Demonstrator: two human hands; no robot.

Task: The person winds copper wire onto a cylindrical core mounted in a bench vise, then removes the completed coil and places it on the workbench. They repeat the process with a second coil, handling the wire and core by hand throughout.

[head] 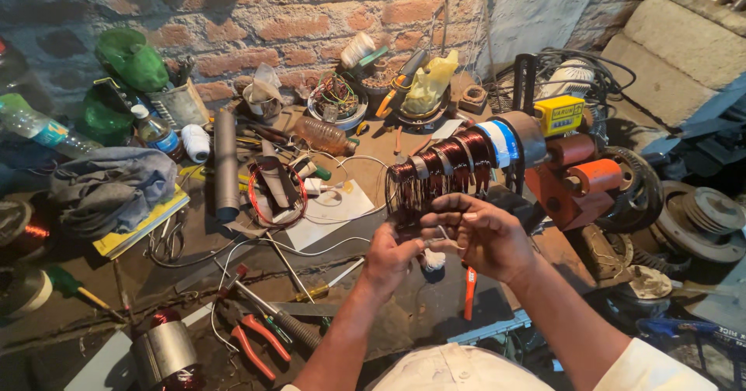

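Observation:
A stack of copper wire coils (447, 170) sits on the former of an orange winding machine (579, 177). Both my hands work at the front end of the coils. My left hand (388, 255) pinches a thin white thread and a small white spool (433, 260) hangs just below it. My right hand (478, 232) holds the other end of the thread, fingers curled, right under the lowest coil. The thread itself is thin and partly hidden between my fingers.
A cluttered bench holds red-handled pliers (256, 340), screwdrivers (318, 290), a grey tube (225, 162), a white paper sheet (334, 208), bottles (155, 131), folded cloth (109, 189) and a motor stator (163, 352). Gears (703, 216) lie at the right. A brick wall stands behind.

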